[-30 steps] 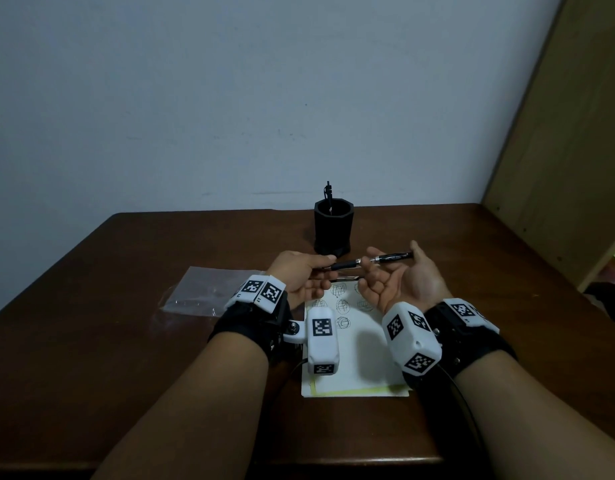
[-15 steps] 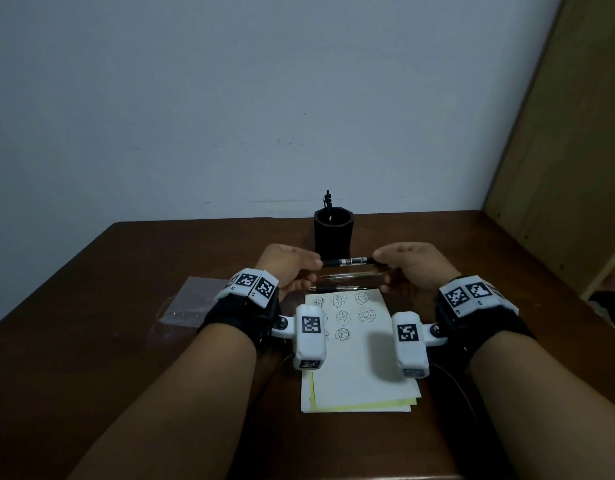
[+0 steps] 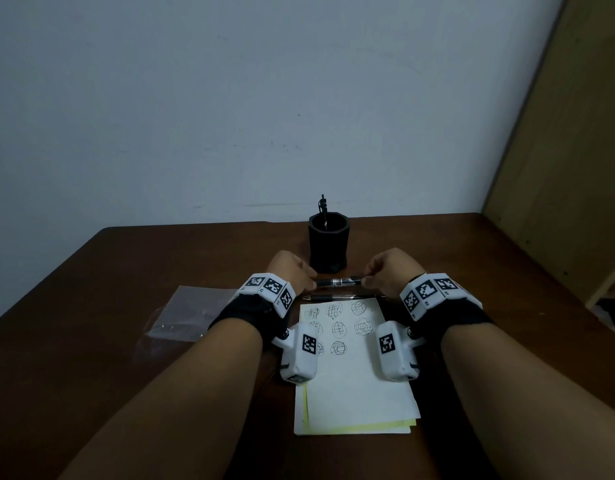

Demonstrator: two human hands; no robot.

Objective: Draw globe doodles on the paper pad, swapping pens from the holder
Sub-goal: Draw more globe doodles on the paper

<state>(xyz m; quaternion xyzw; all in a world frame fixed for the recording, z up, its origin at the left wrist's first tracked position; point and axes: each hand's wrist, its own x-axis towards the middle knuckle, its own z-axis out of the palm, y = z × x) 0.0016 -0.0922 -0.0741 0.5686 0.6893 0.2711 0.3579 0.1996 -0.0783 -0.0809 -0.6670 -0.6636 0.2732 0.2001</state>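
One worktop (image 3: 126,271). One black holder (image 3: 328,247). One paper pad (image 3: 358,393). Two hands: left hand (image 3: 292,271) and right hand (image 3: 391,270). Three pens: held pen (image 3: 339,281), pinched at either end by the two hands; loose pen (image 3: 334,297), lying on the worktop just beyond the pad; upright pen (image 3: 323,206), standing in the holder. Eight doodles (image 3: 338,328) visible on the top sheet, in rows of three, three and two; two at the left are partly hidden. One clear plastic bag (image 3: 191,313). Two black wrist bands (image 3: 243,310), one per wrist. Four white marker blocks (image 3: 301,355), two per wrist.
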